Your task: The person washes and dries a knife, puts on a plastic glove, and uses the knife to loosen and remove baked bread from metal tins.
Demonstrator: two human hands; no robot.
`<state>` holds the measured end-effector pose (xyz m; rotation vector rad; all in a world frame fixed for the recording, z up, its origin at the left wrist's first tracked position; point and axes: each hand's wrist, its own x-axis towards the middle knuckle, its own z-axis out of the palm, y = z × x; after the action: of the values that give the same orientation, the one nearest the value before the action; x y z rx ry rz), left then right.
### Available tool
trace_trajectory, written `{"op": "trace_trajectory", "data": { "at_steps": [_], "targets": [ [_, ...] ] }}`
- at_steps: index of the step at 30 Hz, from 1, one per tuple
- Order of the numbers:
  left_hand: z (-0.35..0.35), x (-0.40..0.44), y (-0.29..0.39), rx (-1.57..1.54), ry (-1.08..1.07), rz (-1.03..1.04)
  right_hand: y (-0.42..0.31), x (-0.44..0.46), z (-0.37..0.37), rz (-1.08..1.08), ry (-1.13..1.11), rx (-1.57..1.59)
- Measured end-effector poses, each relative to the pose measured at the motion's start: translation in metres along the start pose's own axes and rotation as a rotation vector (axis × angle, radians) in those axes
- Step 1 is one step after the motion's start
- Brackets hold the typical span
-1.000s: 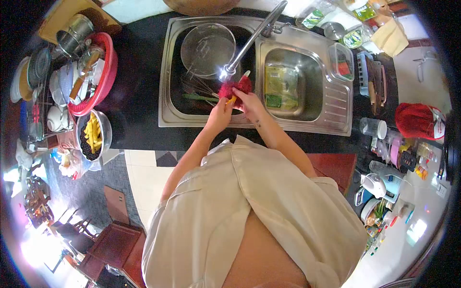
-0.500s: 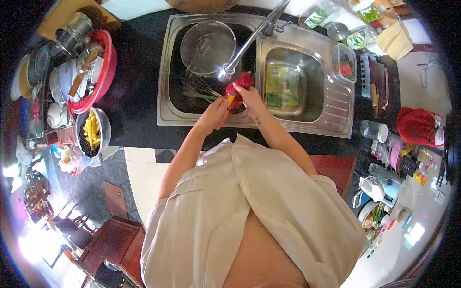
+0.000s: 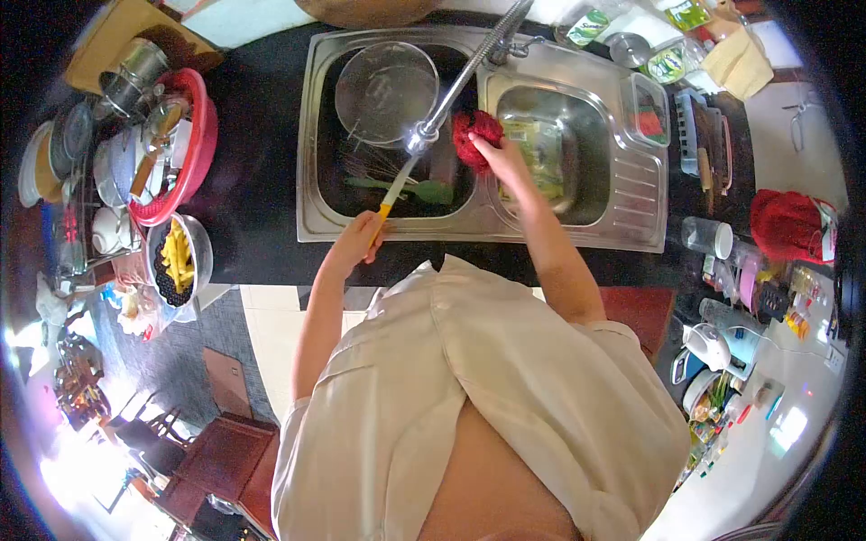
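Observation:
My left hand [image 3: 357, 240] is closed around the yellow handle of a knife [image 3: 398, 188]. Its pale blade points up toward the faucet head [image 3: 421, 138], over the left sink basin [image 3: 311, 171]. A red mesh scrubber [image 3: 471, 132] is gripped in my right hand [image 3: 502, 158], above the divider between the two basins. In the left basin lie a large clear round bowl [image 3: 386, 86], a wire whisk [image 3: 365, 164] and a green utensil [image 3: 428, 191] that looks like a spatula. The scrubber and the knife are apart.
The right basin [image 3: 591, 144] holds a yellow-green package [image 3: 534, 167]. A clear container [image 3: 648, 108] stands on the drainboard. To the left are a red basin [image 3: 203, 135] of dishes and a bowl with yellow pieces [image 3: 178, 257]. Bottles [image 3: 586, 29] stand behind the sink.
My hands were together at the scrubber and knife. Now they have separated: the right moved up and right with the scrubber, the left moved down and left, leaving the blade exposed.

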<state>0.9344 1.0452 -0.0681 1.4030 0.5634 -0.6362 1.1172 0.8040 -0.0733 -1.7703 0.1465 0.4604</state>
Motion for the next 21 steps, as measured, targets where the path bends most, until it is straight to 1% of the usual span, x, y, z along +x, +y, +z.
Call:
{"op": "trace_trajectory", "data": {
  "at_steps": [1, 2, 3, 4, 5, 6, 7, 8, 9, 10, 11, 12, 13, 14, 15, 16, 17, 19, 20, 21],
  "targets": [
    [-0.004, 0.003, -0.007, 0.004, 0.055, 0.073, -0.017, -0.008, -0.011, 0.013, -0.100, -0.137],
    [-0.010, 0.015, -0.016, 0.023, 0.025, 0.135, -0.001, 0.001, -0.021, -0.042, -0.182, -0.059],
    [-0.012, 0.025, -0.019, 0.024, 0.025, 0.131, 0.001, 0.002, -0.029, -0.096, -0.265, 0.019],
    [-0.015, 0.035, -0.023, 0.083, 0.059, 0.168, 0.002, -0.002, -0.049, -0.071, -0.242, -0.136],
    [-0.016, 0.042, -0.022, 0.141, 0.093, 0.206, -0.007, -0.013, -0.064, -0.069, -0.245, -0.137],
    [-0.016, 0.047, -0.016, 0.139, 0.094, 0.205, -0.014, -0.024, -0.077, -0.119, -0.265, -0.179],
    [-0.013, 0.049, -0.004, 0.213, 0.127, 0.160, -0.015, -0.031, -0.090, -0.168, -0.283, -0.220],
    [-0.011, 0.050, 0.007, 0.288, 0.158, 0.112, -0.012, -0.035, -0.104, -0.165, -0.283, -0.222],
    [-0.013, 0.051, 0.015, 0.286, 0.154, 0.112, -0.010, -0.038, -0.119, -0.084, -0.305, -0.538],
    [-0.016, 0.051, 0.024, 0.473, 0.171, 0.151, -0.007, -0.038, -0.129, -0.002, -0.320, -0.853],
    [-0.019, 0.051, 0.035, 0.662, 0.187, 0.190, 0.001, -0.035, -0.133, 0.000, -0.316, -0.856],
    [-0.020, 0.050, 0.046, 0.815, 0.223, 0.237, 0.017, -0.031, -0.133, 0.016, -0.356, -1.117],
    [-0.018, 0.050, 0.057, 0.814, 0.220, 0.239, 0.034, -0.028, -0.132, 0.033, -0.394, -1.378],
    [-0.015, 0.050, 0.069, 0.907, 0.219, 0.279, 0.049, -0.025, -0.129, 0.031, -0.390, -1.380],
    [-0.009, 0.045, 0.087, 0.999, 0.220, 0.317, 0.062, -0.022, -0.124, 0.102, -0.457, -1.419],
    [0.001, 0.040, 0.105, 1.068, 0.209, 0.311, 0.072, -0.016, -0.121, 0.172, -0.525, -1.456],
    [0.006, 0.044, 0.109, 1.068, 0.215, 0.314, 0.079, -0.011, -0.119, 0.165, -0.522, -1.458],
    [0.012, 0.055, 0.122, 1.178, 0.121, 0.351, 0.087, 0.006, -0.117, 0.136, -0.630, -1.432],
    [0.014, 0.061, 0.123, 1.212, 0.122, 0.274, 0.054, 0.009, -0.111, 0.200, -0.628, -1.369],
    [0.016, 0.061, 0.122, 1.215, 0.123, 0.270, 0.019, 0.006, -0.106, 0.193, -0.457, -1.206]
  ]
}}
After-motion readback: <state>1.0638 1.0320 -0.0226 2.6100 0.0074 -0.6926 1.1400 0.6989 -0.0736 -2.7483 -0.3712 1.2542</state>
